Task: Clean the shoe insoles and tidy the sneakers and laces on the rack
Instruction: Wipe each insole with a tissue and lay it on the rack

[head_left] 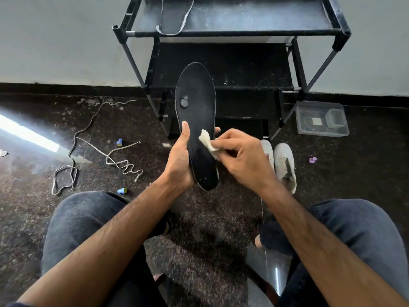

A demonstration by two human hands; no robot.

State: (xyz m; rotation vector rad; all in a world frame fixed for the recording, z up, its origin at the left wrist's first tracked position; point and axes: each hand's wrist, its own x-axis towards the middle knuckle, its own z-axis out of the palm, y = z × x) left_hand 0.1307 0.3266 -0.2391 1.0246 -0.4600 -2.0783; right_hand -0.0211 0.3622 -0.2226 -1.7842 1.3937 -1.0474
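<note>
Gripping the insole (197,120) near its heel with left hand (180,165), toe pointing up toward rack (232,33); right hand (241,160) pinching cloth (208,142) against its middle (second insole (174,16) on the top shelf).

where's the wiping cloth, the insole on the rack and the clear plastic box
wiping cloth (207,141), head view, its exposed white fold
insole on the rack (174,16), head view, its dark middle
clear plastic box (309,127), head view, its front-left wall

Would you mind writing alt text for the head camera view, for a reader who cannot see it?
A seated person's left hand holds a black insole upright while the right hand wipes it with a white cloth. Behind stands a black shoe rack with another insole on top; white sneakers and loose laces lie on the floor.
</note>
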